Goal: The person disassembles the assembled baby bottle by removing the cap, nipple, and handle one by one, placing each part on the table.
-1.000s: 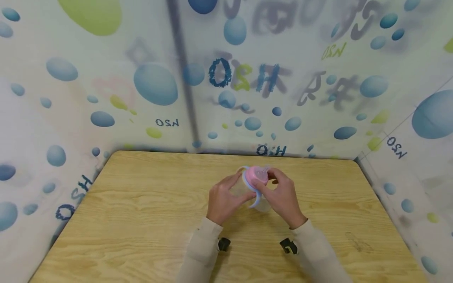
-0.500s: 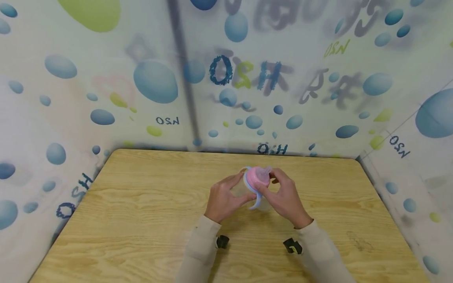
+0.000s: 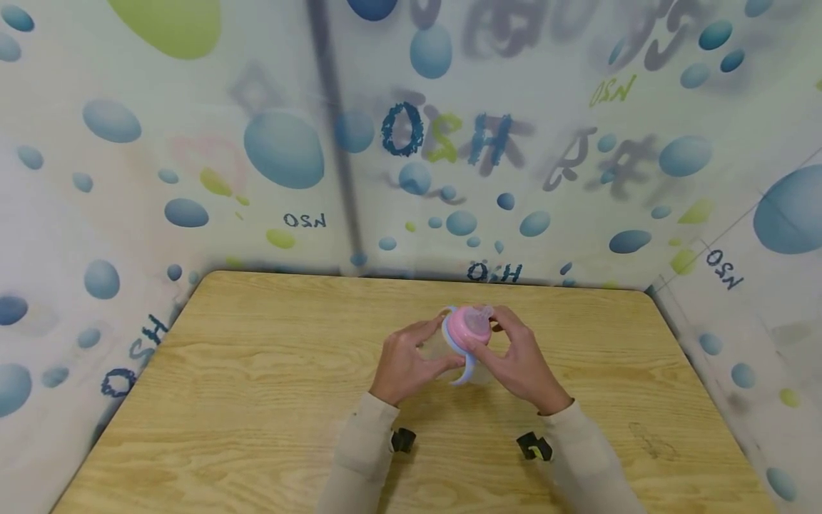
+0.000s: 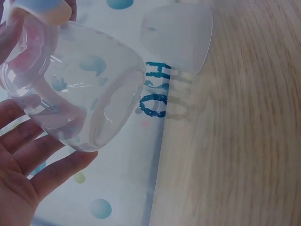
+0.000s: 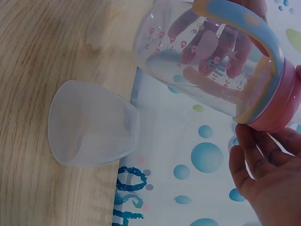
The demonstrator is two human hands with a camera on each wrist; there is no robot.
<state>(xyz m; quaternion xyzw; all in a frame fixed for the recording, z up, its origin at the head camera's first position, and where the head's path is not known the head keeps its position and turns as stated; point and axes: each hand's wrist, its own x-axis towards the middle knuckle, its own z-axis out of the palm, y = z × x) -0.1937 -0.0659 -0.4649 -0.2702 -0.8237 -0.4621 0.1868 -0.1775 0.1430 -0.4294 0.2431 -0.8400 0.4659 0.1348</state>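
Note:
A clear baby bottle (image 4: 89, 61) is held tilted above the table, its nipple end toward the right hand. It has a pink screw collar (image 3: 467, 328), a clear nipple (image 3: 483, 313) and a pale blue handle ring (image 5: 263, 28). The left hand (image 3: 411, 360) grips the body, fingers behind it and thumb in front. With thumb and fingers, the right hand (image 3: 519, 360) pinches the pink collar near the nipple. Red scale marks show on the bottle in the right wrist view. On the table below stands a translucent cap (image 5: 89, 125), largely behind the bottle in the head view.
The wooden table (image 3: 282, 371) reaches back to a wall sheet (image 3: 257, 235) printed with blue and green drops and letters. Side walls rise left and right. Small black devices (image 3: 403, 440) sit at both wrists.
The bottle's pink top has come slightly lower and a little to the right in the head view. The right hand and wrist have shifted slightly right; both hands keep their hold.

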